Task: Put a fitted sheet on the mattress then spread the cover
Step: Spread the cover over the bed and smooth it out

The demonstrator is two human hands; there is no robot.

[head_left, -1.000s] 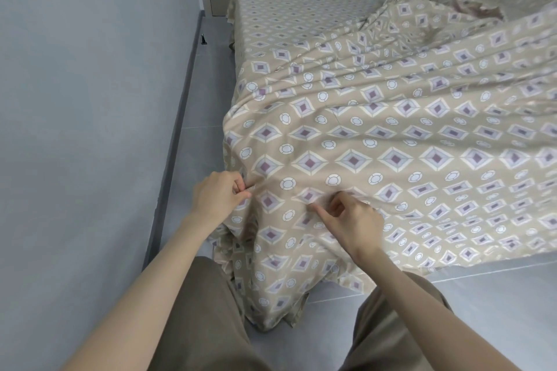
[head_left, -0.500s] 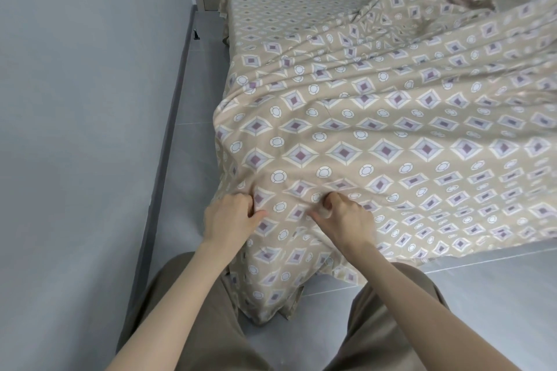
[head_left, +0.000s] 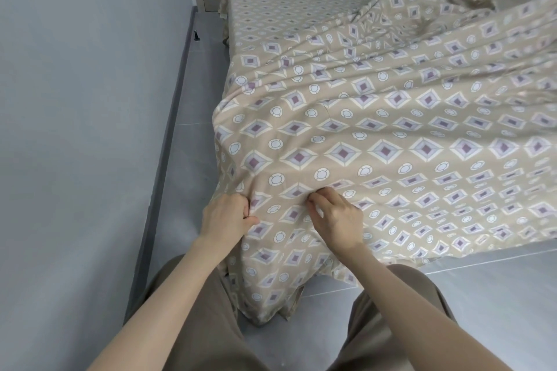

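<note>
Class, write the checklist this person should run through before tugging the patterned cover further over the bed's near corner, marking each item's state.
1. Left hand grips the cover at the corner: ok.
2. Right hand pinches the cover beside it: ok.
3. Fitted sheet lies flat at the far end: ok.
4. Cover spread smooth: not ok, bunched at the far right.
5. Hanging corner clear of the floor: cannot tell.

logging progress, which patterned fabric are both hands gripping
The cover with big diamonds, draped over the near corner; the small-print fitted sheet lies flat beyond, untouched.
</note>
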